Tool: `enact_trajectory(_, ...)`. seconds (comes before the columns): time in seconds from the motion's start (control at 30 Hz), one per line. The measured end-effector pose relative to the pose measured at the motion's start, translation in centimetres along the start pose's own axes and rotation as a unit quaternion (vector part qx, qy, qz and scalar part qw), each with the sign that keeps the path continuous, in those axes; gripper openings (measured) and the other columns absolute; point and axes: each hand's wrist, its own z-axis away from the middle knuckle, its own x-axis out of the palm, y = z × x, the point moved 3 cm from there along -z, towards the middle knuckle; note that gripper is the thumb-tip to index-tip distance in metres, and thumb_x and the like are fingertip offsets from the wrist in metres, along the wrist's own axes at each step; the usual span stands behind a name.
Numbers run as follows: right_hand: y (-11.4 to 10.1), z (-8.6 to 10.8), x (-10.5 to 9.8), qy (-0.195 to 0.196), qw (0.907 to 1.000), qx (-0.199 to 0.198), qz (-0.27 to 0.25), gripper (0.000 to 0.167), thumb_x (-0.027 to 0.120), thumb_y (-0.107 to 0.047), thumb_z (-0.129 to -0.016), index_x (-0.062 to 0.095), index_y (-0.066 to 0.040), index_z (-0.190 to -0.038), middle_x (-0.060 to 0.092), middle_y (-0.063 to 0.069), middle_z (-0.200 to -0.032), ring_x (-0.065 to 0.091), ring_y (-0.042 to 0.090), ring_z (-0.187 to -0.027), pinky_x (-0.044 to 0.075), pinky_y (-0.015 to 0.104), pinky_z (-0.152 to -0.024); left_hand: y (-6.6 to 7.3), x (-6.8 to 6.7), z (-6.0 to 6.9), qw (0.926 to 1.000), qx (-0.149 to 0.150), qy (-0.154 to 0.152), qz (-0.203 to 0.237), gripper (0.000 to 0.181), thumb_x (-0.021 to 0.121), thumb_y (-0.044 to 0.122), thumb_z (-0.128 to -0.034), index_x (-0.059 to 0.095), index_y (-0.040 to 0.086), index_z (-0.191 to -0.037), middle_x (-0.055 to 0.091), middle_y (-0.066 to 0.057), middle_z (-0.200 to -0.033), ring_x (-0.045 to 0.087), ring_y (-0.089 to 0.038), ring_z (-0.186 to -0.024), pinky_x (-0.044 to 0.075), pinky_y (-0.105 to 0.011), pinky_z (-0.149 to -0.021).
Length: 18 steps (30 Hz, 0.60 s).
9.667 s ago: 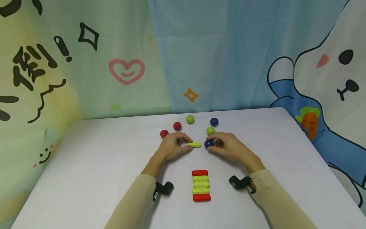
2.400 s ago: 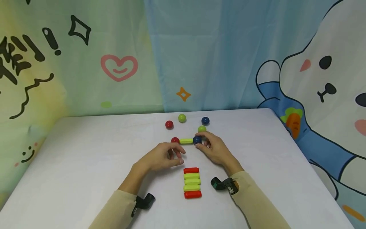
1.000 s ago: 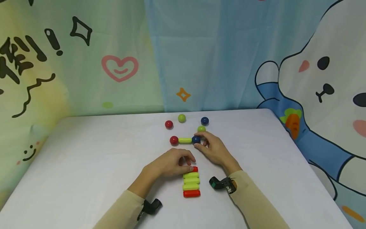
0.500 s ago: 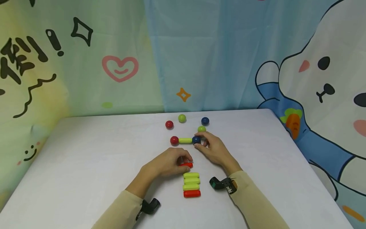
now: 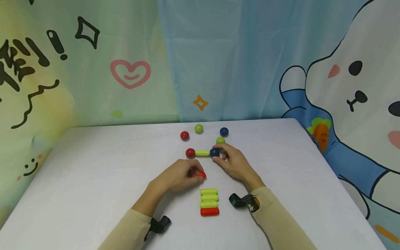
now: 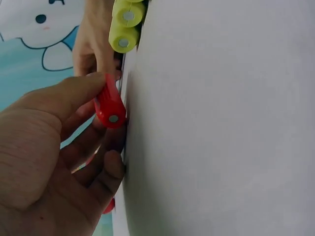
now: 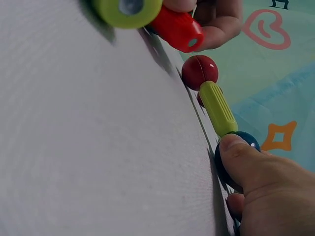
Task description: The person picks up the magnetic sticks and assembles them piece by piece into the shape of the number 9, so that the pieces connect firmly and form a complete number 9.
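Note:
My left hand (image 5: 179,176) pinches a red rod (image 6: 111,105) between thumb and fingers, just in front of the joined pieces; a metal disc shows on the rod's end. My right hand (image 5: 234,161) grips a dark blue ball (image 5: 214,152) with thumb and fingertips. That ball sits at the right end of a yellow-green rod (image 7: 218,109), and a red ball (image 7: 200,72) is at the rod's other end. Nearer the front lie several yellow-green rods (image 5: 209,198) in a row, with another red rod (image 5: 209,211) at the row's near end.
Behind the joined pieces lie loose balls: a red ball (image 5: 184,135), a green ball (image 5: 198,128), a dark blue ball (image 5: 224,131), and a second green ball (image 5: 220,140) close to my right fingers. The white table (image 5: 103,173) ends at a printed curtain (image 5: 225,62).
The red ball joined the yellow-green rod and blue ball earlier. My left hand has since taken the far red rod from the row and moved it forward and left. The right hand stays put.

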Motion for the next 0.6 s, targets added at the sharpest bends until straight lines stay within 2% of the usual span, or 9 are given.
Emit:
enact_trajectory(0.13, -0.2, -0.1, 0.1, -0.003, 1.0, 0.001, -0.004, 0.041, 0.073, -0.029, -0.097, 0.062, -0.02, -0.135, 0.061, 0.0, -0.097, 0.053, 0.014, -0.079, 0.043, 0.03, -0.067, -0.4, -0.6, 0.3, 0.999, -0.027, 0.034, 0.004, 0.016, 0.075, 0.031, -0.0942, 0.062, 0.023, -0.099, 0.063, 0.012, -0.084, 0.059, -0.008, -0.078, 0.051, -0.026, -0.073)
enact_trajectory(0.33, -0.1, 0.0, 0.1, -0.007, 1.0, 0.005, 0.001, 0.041, 0.073, -0.03, -0.097, 0.061, -0.02, -0.136, 0.063, 0.0, -0.099, 0.052, 0.013, -0.08, 0.043, 0.03, -0.068, -1.1, -1.3, 0.8, 0.9951, -0.072, 0.068, 0.011, 0.018, 0.076, 0.028, -0.0934, 0.058, 0.022, -0.091, 0.062, 0.009, -0.079, 0.06, -0.01, -0.077, 0.052, -0.028, -0.073)
enact_trajectory(0.6, -0.1, 0.0, 0.1, -0.008, 1.0, 0.005, 0.0, 0.041, 0.072, -0.03, -0.097, 0.061, -0.02, -0.136, 0.063, -0.001, -0.098, 0.053, 0.014, -0.081, 0.044, 0.031, -0.069, -2.3, -2.1, 1.1, 0.9881, -0.108, 0.108, 0.02, 0.018, 0.076, 0.026, -0.093, 0.059, 0.021, -0.089, 0.063, 0.01, -0.072, 0.062, -0.008, -0.075, 0.051, -0.03, -0.073)
